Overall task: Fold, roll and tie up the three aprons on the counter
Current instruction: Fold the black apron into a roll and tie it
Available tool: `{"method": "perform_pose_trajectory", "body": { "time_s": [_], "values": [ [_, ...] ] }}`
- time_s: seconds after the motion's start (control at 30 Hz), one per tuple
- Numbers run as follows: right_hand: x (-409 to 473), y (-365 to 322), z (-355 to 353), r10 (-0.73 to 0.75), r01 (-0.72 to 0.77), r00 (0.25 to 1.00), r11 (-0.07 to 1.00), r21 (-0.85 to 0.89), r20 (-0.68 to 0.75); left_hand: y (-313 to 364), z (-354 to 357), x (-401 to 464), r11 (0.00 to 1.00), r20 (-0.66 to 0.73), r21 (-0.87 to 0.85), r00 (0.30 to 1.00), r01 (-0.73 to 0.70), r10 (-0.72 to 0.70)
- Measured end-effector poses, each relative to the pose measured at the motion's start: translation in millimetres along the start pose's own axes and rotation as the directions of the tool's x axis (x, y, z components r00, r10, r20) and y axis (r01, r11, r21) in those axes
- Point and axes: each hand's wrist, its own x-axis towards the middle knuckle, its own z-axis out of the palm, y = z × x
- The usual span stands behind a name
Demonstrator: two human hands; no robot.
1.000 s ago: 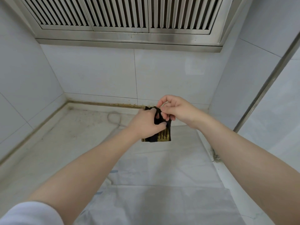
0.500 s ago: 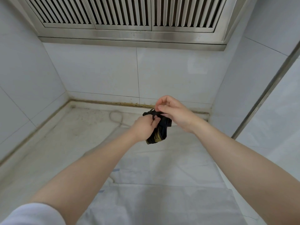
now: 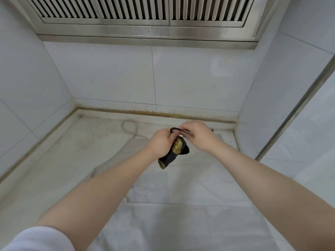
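So the small black-and-gold apron roll point(image 3: 173, 153) is up in the air right now, roughly dead centre of the view and above the counter point(image 3: 59, 153), with the left hand point(image 3: 160, 144) wrapped around its upper end and the bottom of the roll pointing down toward 7 o'clock. The right hand point(image 3: 196, 135) sits just at the roll's 1 o'clock, fingertips pinching the black tie string point(image 3: 176, 129), which arcs over between the two hands. Looks to me like the knot-tying stage on this one. If you want it to hold, my take: keep the left grip snug so the roll doesn't loosen while you cinch, pull the string sideways rather than upward so it bites into the middle of the bundle, and don't let go until the knot is seated. Can't tell from here whether the knot is finished. Still waiting underneath are the pale aprons point(image 3: 181, 192) spread flat on the counter from about 6 o'clock up to the hands, with a white cord loop point(image 3: 129, 126) lying out at 11 o'clock.
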Motion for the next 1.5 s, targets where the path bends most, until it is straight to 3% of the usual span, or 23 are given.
{"method": "perform_pose_trajectory", "body": {
  "time_s": [0.17, 0.27, 0.37, 0.47, 0.53, 0.6, 0.67, 0.77, 0.93, 1.13, 1.37, 1.43, 1.5],
  "values": [
    [-1.9, 1.3, 0.7, 0.163, -0.151, 0.987, 0.93, 0.334, -0.008, -3.0, -2.2, 0.9, 0.939, 0.009, -0.286, 0.98, 0.191, -0.197],
    [-2.0, 1.0, 9.8, 0.339, -0.332, 0.936, 0.772, 0.542, 0.092, -7.9, 1.3, 3.2, 0.933, 0.006, -0.264, 0.968, 0.244, -0.252],
    [-1.5, 2.7, 16.5, 0.496, -0.549, 0.822, 0.558, 0.622, 0.28, -22.1, 10.4, 4.3, 0.934, 0.036, -0.213, 0.958, 0.287, -0.286],
    [-3.2, 3.5, 27.9, 0.519, -0.656, 0.733, 0.371, 0.657, 0.439, -37.9, 19.7, 1.9, 0.949, 0.065, -0.157, 0.962, 0.274, -0.267],
    [-6.4, 6.6, 41.4, 0.516, -0.725, 0.673, 0.319, 0.611, 0.529, -47.5, 26.0, -1.1, 0.969, 0.111, -0.081, 0.968, 0.234, -0.224],
    [-10.2, 11.1, 56.4, 0.51, -0.761, 0.648, 0.407, 0.505, 0.566, -60.6, 35.0, -4.4, 0.971, 0.162, -0.044, 0.96, 0.237, -0.227],
    [-13.9, 15.7, 71.6, 0.479, -0.747, 0.651, 0.54, 0.387, 0.589, -75.8, 44.8, -8.6, 0.95, 0.206, -0.123, 0.943, 0.289, -0.26],
    [-17.7, 19.1, 98.9, 0.438, -0.722, 0.625, 0.638, 0.266, 0.646, -98.6, 55.0, -15.1, 0.892, 0.242, -0.265, 0.921, 0.367, -0.306],
    [-18.6, 18.6, 115.2, 0.441, -0.702, 0.619, 0.682, 0.205, 0.649, -119.2, 54.8, -22.4, 0.837, 0.293, -0.374, 0.907, 0.399, -0.301],
    [-18.8, 32.7, 129.7, 0.463, -0.693, 0.584, 0.712, 0.112, 0.666, -130.0, 52.7, -11.6, 0.924, 0.437, -0.209, 0.876, 0.32, -0.205],
    [-15.0, 28.1, 132.5, 0.517, -0.581, 0.686, 0.813, -0.041, 0.512, -141.2, 53.4, -4.1, 0.955, 0.424, -0.125, 0.885, 0.27, -0.195],
    [-14.0, 26.8, 132.2, 0.523, -0.6, 0.684, 0.8, -0.016, 0.509, -140.9, 52.5, -2.2, 0.973, 0.445, -0.068, 0.879, 0.222, -0.17],
    [-17.9, 26.2, 133.1, 0.568, -0.726, 0.64, 0.667, 0.167, 0.517, -141.4, 52.1, 1.0, 0.985, 0.46, -0.032, 0.877, 0.172, -0.139]
  ]
}}
